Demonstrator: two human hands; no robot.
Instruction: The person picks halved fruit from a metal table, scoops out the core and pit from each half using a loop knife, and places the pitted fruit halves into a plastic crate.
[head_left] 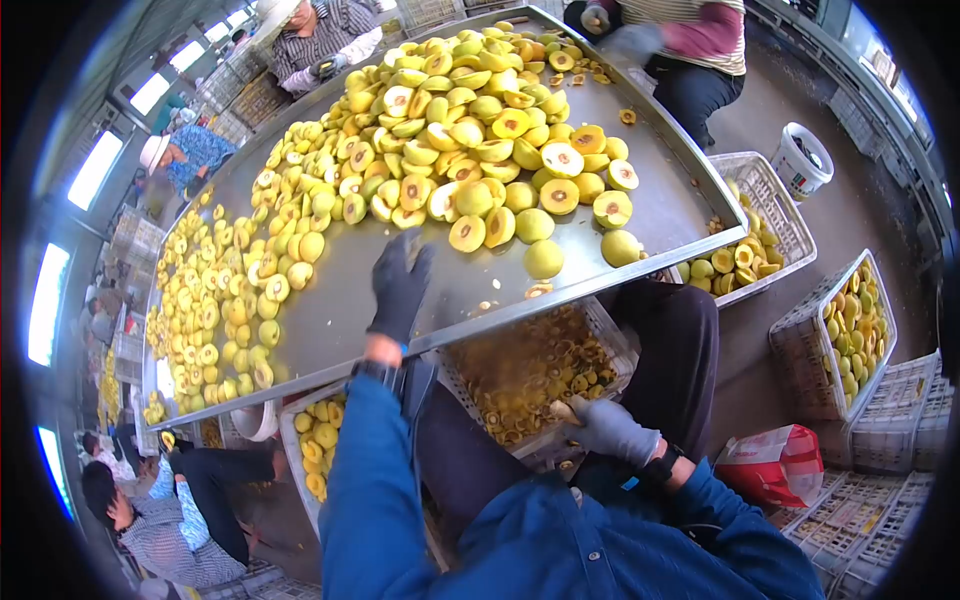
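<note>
My left hand (400,285), in a dark glove, reaches over the metal table (350,330). Its fingers are stretched out and it holds nothing. Just beyond its fingertips lies a big pile of halved yellow peaches (440,145), several with brown centres facing up. My right hand (612,432), in a grey glove, is low by my lap, closed around a short tan object (565,411) that looks like a wooden handle; the rest is hidden. Beside that hand, below the table edge, a crate (622,362) contains brownish pits and scraps (530,375).
A crate of peach halves (790,225) stands right of the table, with another crate (800,350) nearer. A white bucket (803,160) and a red-and-white bag (770,465) are also at right. Co-workers (690,50) sit around the table. Another crate (300,440) is by my left arm.
</note>
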